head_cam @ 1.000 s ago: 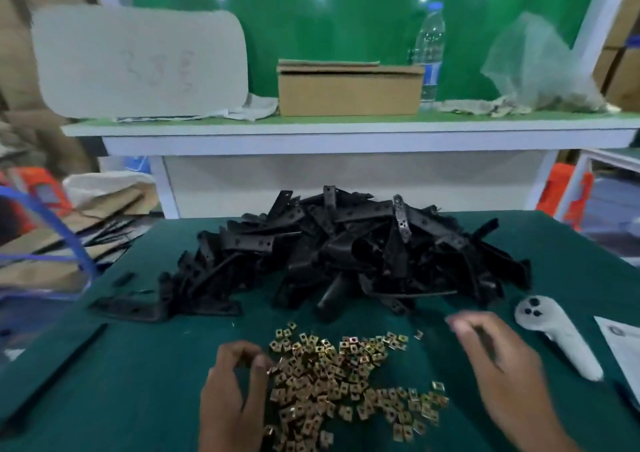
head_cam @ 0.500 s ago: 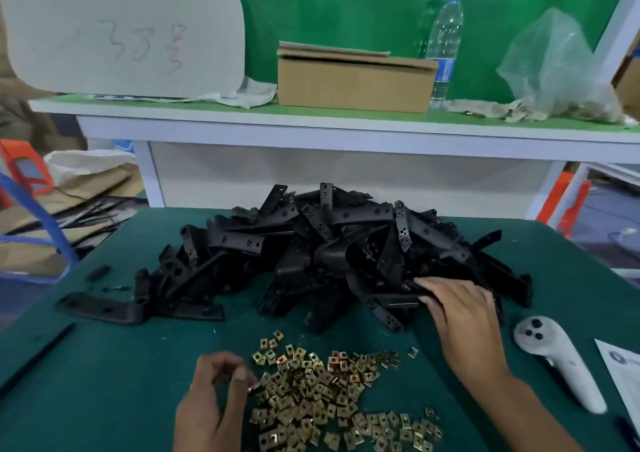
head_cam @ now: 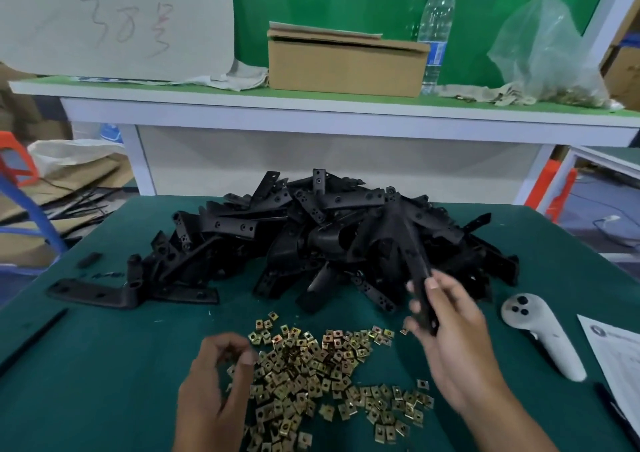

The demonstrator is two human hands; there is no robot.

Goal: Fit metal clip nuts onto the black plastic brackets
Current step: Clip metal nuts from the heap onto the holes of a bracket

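At centre right, a black bracket (head_cam: 420,292) is gripped by the right hand (head_cam: 450,341). Lower left, the left hand (head_cam: 214,389) is curled, perhaps pinching a clip nut from the clip nuts (head_cam: 311,365). The nut should be slid squarely over a bracket hole.

A small factory assembly station, by the look of it: a green-matted tabletop (head_cam: 104,365) heaped with bulk black plastic brackets (head_cam: 346,237) and loose metal clip nuts (head_cam: 311,365), a white shelf (head_cam: 311,116) at the far side carrying a cardboard box (head_cam: 346,67), a plastic bag (head_cam: 547,53) and a water bottle (head_cam: 434,29) (cartons stacked at far right, flattened cardboard on the floor left)
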